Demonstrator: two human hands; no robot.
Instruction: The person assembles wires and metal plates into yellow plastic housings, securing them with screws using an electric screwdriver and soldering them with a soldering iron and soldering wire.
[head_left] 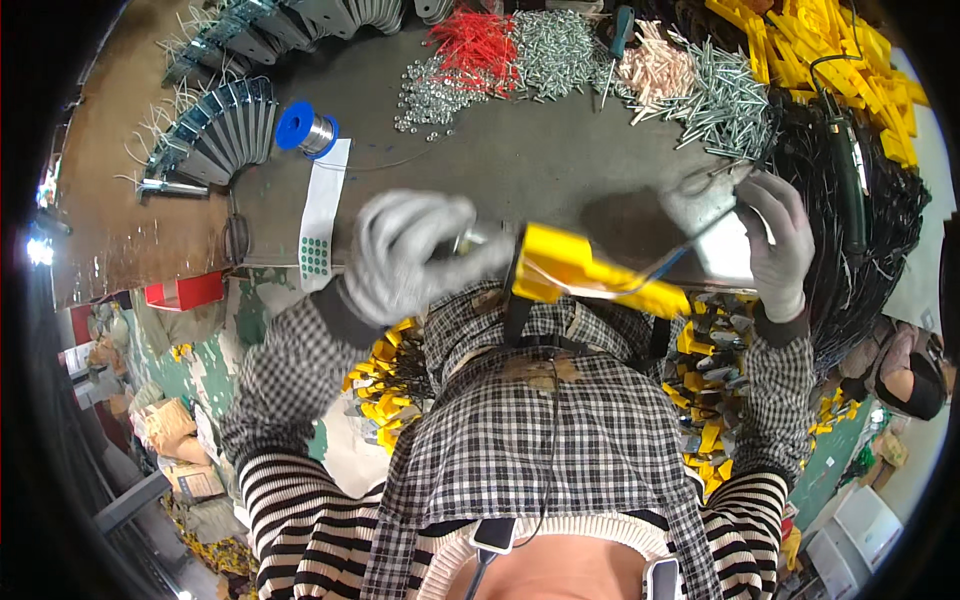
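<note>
My left hand (405,250), in a pale glove, is blurred by motion just left of a yellow plastic housing (560,262). Its fingers are curled, with a small shiny part (467,241) near the thumb and index finger; I cannot make out its kind. The housing lies tilted at the table's near edge, and thin wires run along its open side. My gloved right hand (778,240) is raised at the right, its fingers closed on a dark cable (690,245) that slopes down toward the housing.
A blue solder spool (306,130) stands beside a white strip (322,210) with green dots. Screw piles (555,52), red pieces (472,48) and grey metal parts (222,130) line the far side. Black cables (870,230) and yellow housings (840,45) crowd the right.
</note>
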